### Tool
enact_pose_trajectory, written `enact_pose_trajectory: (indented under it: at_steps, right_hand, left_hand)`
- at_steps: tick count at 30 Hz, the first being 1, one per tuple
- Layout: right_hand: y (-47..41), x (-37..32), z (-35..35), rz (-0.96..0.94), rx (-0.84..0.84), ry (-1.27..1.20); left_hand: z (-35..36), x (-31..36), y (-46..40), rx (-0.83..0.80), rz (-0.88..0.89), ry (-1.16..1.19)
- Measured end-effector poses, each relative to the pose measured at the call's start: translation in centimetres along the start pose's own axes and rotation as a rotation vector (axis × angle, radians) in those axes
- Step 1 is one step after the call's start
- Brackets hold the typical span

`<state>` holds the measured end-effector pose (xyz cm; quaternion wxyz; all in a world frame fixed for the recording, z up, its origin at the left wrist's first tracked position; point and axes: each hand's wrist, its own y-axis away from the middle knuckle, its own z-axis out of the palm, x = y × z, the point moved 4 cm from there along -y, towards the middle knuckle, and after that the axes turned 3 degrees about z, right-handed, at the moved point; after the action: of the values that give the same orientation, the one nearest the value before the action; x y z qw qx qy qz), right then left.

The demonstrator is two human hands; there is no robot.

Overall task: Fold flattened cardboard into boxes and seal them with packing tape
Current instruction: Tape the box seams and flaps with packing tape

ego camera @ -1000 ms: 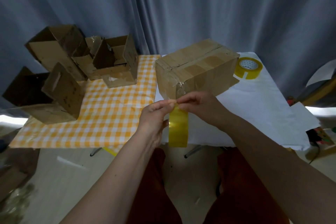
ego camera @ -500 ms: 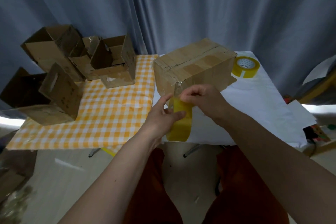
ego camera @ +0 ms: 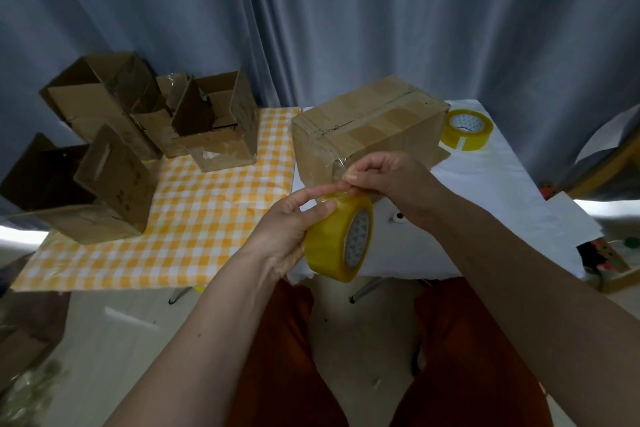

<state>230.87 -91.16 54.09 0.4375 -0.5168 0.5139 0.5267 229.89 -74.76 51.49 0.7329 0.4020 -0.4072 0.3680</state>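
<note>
One box (ego camera: 367, 128) near the table's (ego camera: 502, 204) back edge looks folded and taped on top, left hand (ego camera: 287, 229) grips the tape roll (ego camera: 337, 243), right hand (ego camera: 388, 180) pinches its loose end at the box's near face; open boxes (ego camera: 138, 135) on the left remain unsealed.

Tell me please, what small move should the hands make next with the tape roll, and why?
Probably tear the strip free at the box. The left hand holds the tape roll just below the closed box, and the right hand pinches clear tape at the box's near corner, so the strip seems laid already.
</note>
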Motion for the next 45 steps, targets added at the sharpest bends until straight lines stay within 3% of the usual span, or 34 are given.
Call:
enact_pose_trajectory:
  at_steps: [15, 21, 26, 29, 32, 35, 37, 38, 41, 43, 45]
  right_hand:
    - [0.1, -0.9, 0.4, -0.103, -0.002, 0.005]
    - [-0.2, -1.3, -0.6, -0.149, 0.040, 0.027]
    - [0.4, -2.1, -0.6, -0.278, 0.049, 0.285]
    - [1.0, -2.2, -0.2, -0.452, 0.018, 0.479]
    - [2.0, -2.0, -0.4, -0.744, 0.179, 0.760]
    - [3.1, -1.9, -0.7, -0.837, 0.423, 0.848]
    - [2.7, -2.3, -1.5, -0.632, 0.612, 0.616]
    - [2.0, -2.3, -1.9, -0.431, 0.636, 0.442]
    - [-0.1, -0.9, -0.5, 0.220, 0.227, 0.038]
    - [-0.2, -0.7, 0.9, 0.320, 0.058, -0.025]
    - [-0.3, -0.7, 1.5, 0.301, 0.060, -0.057]
  left_hand:
    - [0.3, 0.4, -0.1, 0.053, 0.051, -0.024]
    - [0.9, 1.1, 0.2, -0.122, 0.034, -0.004]
    - [0.8, 1.6, -0.3, -0.059, 0.105, -0.055]
    - [0.6, 1.3, -0.7, 0.090, 0.196, -0.210]
    - [0.5, 1.4, -0.5, 0.194, 0.366, -0.375]
    - [0.8, 1.5, -0.2, 0.212, 0.480, -0.424]
    - [0.8, 1.6, -0.1, 0.209, 0.524, -0.436]
    - [0.8, 1.6, 0.0, 0.197, 0.543, -0.453]
    - [1.1, 1.3, 0.6, 0.154, 0.616, -0.496]
    - [1.4, 1.1, 1.0, 0.119, 0.659, -0.501]
    - [1.4, 1.0, 1.2, 0.086, 0.684, -0.504]
